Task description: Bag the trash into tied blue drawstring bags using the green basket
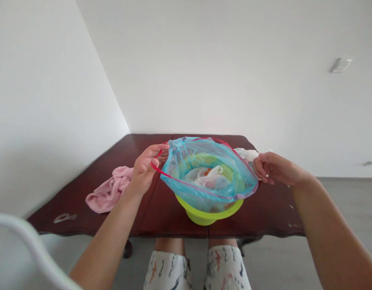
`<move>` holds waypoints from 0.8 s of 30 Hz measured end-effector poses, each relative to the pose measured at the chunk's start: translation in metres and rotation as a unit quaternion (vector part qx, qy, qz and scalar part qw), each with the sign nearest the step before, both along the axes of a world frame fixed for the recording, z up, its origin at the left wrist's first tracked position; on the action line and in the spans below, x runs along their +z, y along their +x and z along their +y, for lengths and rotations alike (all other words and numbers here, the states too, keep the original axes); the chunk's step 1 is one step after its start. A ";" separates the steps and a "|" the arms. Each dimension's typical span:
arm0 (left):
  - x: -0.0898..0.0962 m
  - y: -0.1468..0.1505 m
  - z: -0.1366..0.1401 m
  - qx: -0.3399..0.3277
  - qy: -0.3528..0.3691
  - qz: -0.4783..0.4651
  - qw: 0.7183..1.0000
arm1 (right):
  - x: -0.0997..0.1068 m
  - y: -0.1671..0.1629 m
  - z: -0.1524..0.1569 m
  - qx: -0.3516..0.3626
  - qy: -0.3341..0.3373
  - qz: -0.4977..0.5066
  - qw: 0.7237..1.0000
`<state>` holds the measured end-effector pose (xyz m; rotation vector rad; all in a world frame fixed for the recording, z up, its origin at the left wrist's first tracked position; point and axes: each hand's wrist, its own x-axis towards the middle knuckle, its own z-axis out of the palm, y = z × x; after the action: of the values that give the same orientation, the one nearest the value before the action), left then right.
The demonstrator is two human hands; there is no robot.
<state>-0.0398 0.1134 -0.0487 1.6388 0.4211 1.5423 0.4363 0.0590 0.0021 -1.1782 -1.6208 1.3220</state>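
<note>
A thin blue drawstring trash bag (pixel 198 193) lines a lime-green basket (pixel 200 217), its mouth stretched wide. My left hand (pixel 146 165) is closed on the bag's left rim, with the red drawstring (pixel 162 172) looped over its fingers. On the opposite side, my right hand (pixel 269 167) grips the right rim, fingers curled. Down in the bag lie crumpled white plastic bags (pixel 214 177), one with orange print. The basket's mesh wall shows through the film at the back.
A pink cloth (pixel 111 191) lies bunched on the dark red wooden table (pixel 167 225), left of the basket. White crumpled stuff (pixel 246 154) rests behind my right hand. White walls stand behind and to the left. A pale curved bar (pixel 31 245) crosses the lower left.
</note>
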 end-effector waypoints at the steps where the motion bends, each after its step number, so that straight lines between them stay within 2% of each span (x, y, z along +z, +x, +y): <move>1: -0.001 -0.001 0.001 -0.005 0.000 0.002 1.000 | 0.004 -0.003 0.007 -0.043 0.034 -0.019 0.998; 3: -0.002 -0.002 0.003 -0.019 0.005 0.013 1.000 | 0.009 -0.020 0.029 -0.151 0.131 -0.068 0.977; 4: -0.002 -0.001 0.004 -0.028 0.008 0.023 0.999 | 0.011 -0.033 0.042 -0.169 0.171 -0.106 0.965; 7: -0.001 0.000 0.003 -0.048 0.014 0.053 0.997 | 0.013 -0.070 0.079 -0.067 0.216 -0.239 0.944; 10: 0.003 -0.003 -0.003 -0.052 0.021 0.076 0.996 | 0.013 -0.087 0.097 -0.004 0.221 -0.287 0.932; 12: 0.008 -0.009 -0.010 -0.037 0.026 0.091 0.995 | 0.014 -0.085 0.095 0.004 0.203 -0.247 0.948; 15: 0.015 -0.018 -0.022 0.040 0.021 0.111 0.993 | 0.018 -0.070 0.080 0.007 0.137 -0.133 0.982; 18: 0.018 -0.024 -0.028 0.101 -0.031 0.072 0.992 | 0.024 -0.054 0.062 -0.027 0.076 -0.024 0.996; 21: 0.017 -0.026 -0.026 0.087 -0.117 -0.025 0.989 | 0.030 -0.042 0.049 -0.056 0.039 0.018 0.998; 24: 0.020 -0.024 -0.023 0.037 -0.148 -0.089 0.984 | 0.035 -0.032 0.041 -0.073 0.027 0.046 0.996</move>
<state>-0.0642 0.0907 -0.0290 1.2591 0.5889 1.5791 0.4044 0.1000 0.0374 -1.1626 -1.4668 1.2160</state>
